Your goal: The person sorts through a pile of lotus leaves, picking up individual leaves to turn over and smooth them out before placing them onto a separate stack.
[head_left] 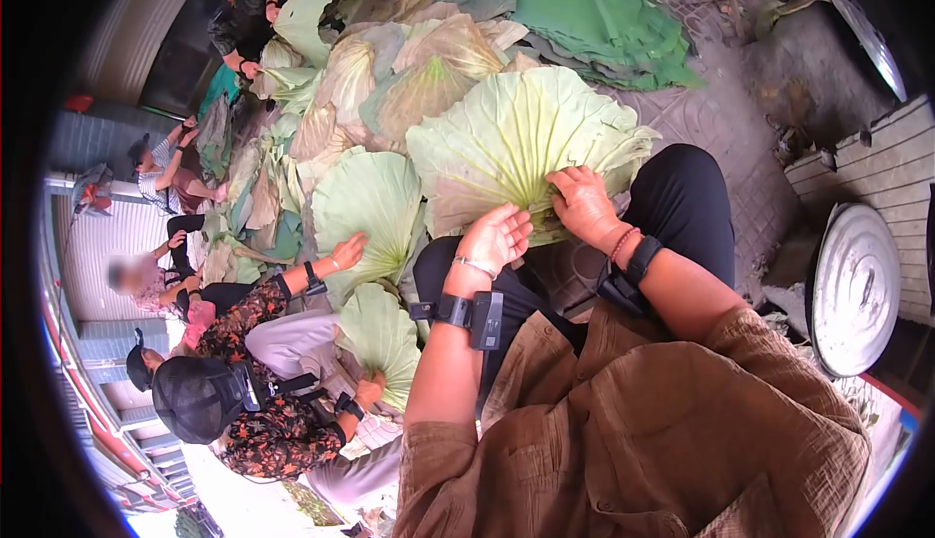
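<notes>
A large pale-green lotus leaf (pixel 521 144) spreads in front of my knees, its veins fanning out from near my hands. My right hand (pixel 582 205) pinches the leaf near its vein centre, by the lower edge. Beside it, my left hand (pixel 495 236) is turned palm up with loosely bent fingers at the leaf's lower edge; no hold on the leaf shows there. Part of the leaf's lower edge is hidden behind both hands.
Dried and green lotus leaves (pixel 341 80) are heaped ahead, with a dark green stack (pixel 599 27) beyond. At my left a co-worker (pixel 263 382) handles pale leaves (pixel 375 343); other people sit farther along. A round metal lid (pixel 857 290) stands at right.
</notes>
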Action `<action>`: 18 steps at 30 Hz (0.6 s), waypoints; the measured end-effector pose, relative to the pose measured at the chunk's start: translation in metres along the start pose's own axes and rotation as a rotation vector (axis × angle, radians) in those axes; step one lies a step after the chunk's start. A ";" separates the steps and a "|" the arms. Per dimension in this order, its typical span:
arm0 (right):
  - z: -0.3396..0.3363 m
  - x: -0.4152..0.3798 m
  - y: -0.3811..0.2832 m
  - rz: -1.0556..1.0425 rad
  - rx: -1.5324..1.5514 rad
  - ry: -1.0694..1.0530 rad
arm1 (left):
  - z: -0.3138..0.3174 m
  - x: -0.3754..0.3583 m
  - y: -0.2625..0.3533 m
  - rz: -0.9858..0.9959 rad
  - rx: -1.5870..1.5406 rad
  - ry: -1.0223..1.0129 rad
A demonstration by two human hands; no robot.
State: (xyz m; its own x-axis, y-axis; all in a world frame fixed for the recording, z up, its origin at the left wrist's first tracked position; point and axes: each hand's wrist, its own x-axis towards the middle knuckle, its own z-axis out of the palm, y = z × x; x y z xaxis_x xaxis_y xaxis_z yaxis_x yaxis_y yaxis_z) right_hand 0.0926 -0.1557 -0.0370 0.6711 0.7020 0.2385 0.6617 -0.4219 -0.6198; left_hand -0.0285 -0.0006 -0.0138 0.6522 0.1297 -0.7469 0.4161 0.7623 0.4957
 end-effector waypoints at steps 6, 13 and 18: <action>-0.001 -0.006 -0.001 -0.014 -0.005 -0.009 | 0.001 -0.001 -0.007 0.034 -0.013 0.060; -0.005 -0.010 -0.002 -0.003 0.057 -0.009 | 0.003 -0.006 -0.009 0.033 0.016 0.028; -0.006 -0.009 -0.001 0.035 0.106 -0.029 | 0.007 -0.009 -0.009 0.045 0.041 0.013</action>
State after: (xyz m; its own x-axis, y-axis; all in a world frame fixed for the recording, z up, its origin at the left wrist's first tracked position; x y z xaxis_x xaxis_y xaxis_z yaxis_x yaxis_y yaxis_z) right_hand 0.0877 -0.1649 -0.0345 0.6820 0.7050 0.1945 0.5978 -0.3842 -0.7036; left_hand -0.0341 -0.0130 -0.0085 0.6628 0.1714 -0.7289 0.4121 0.7293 0.5462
